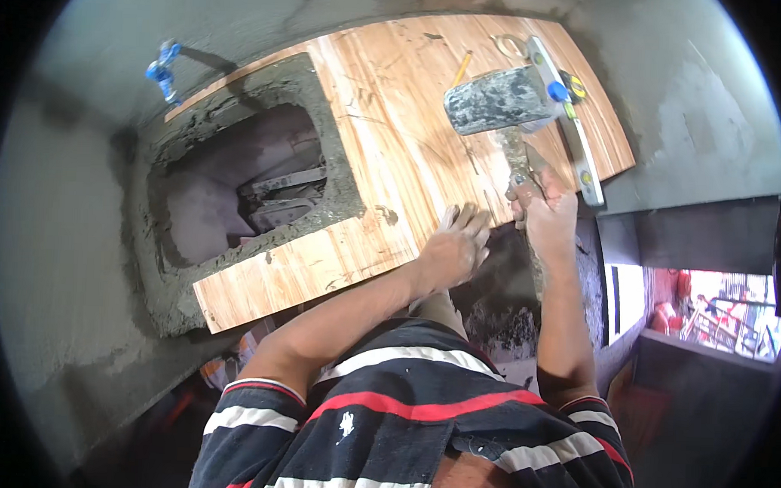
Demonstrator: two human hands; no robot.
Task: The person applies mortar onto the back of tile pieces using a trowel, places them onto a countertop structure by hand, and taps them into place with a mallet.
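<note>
Showing wood-grain orange-brown streaks on the tile [394, 141], grey mortar smears on the mallet [497, 100], bright blue on the tap [163, 71], red-white-black stripes on the shirt [410, 417].

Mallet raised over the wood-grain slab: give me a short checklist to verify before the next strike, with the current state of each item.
1. Right hand grips the mallet handle firmly: ok.
2. Left hand steadies the wood-grain slab at its near edge: ok.
3. Left fingers clear of the mallet head's path: cannot tell.
4. Spirit level and pencil lying on the slab could jump when struck: not ok.
5. Mortar-lined opening edges intact: ok.
6. Slab seated flat on its bed: cannot tell.
</note>
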